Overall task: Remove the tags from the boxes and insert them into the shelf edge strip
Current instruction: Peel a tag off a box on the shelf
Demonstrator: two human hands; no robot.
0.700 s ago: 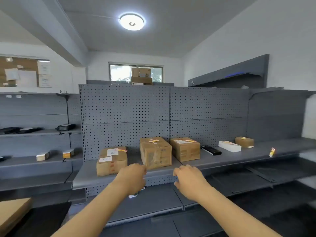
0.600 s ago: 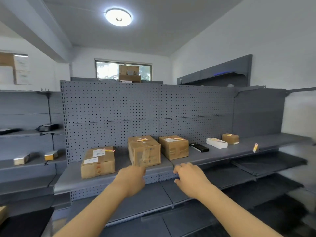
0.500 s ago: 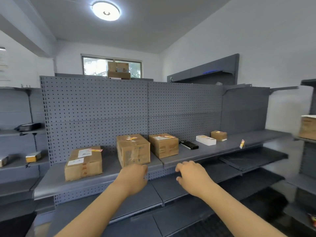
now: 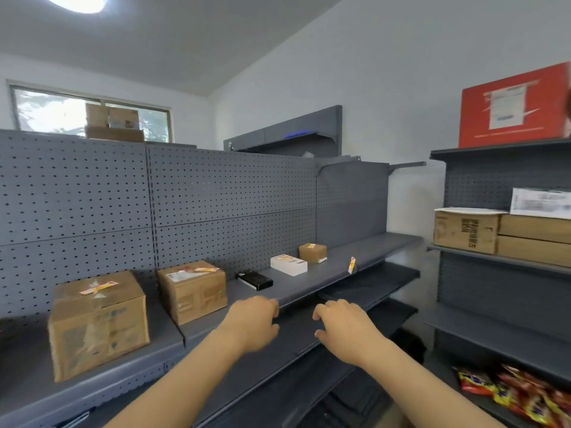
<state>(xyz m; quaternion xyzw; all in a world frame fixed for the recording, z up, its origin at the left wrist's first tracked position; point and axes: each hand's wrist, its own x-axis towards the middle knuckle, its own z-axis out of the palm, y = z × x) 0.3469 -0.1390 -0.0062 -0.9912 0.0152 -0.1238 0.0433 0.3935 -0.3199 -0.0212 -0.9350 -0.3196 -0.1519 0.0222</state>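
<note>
Both hands hover at the front lip of the grey shelf (image 4: 309, 288), seemingly where the edge strip runs and tags get pushed in. The left hand (image 4: 251, 325) and right hand (image 4: 343, 329) are palm down, fingers loosely curled and slightly apart, holding nothing I can see. Beyond them, tags still lie on top of the boxes, ready for picking: the near cardboard box (image 4: 99, 322), the second cardboard box (image 4: 193, 288), the white box (image 4: 289, 265) and the small cardboard box (image 4: 312, 252). One yellow tag (image 4: 352, 265) already stands at the shelf edge farther along.
</note>
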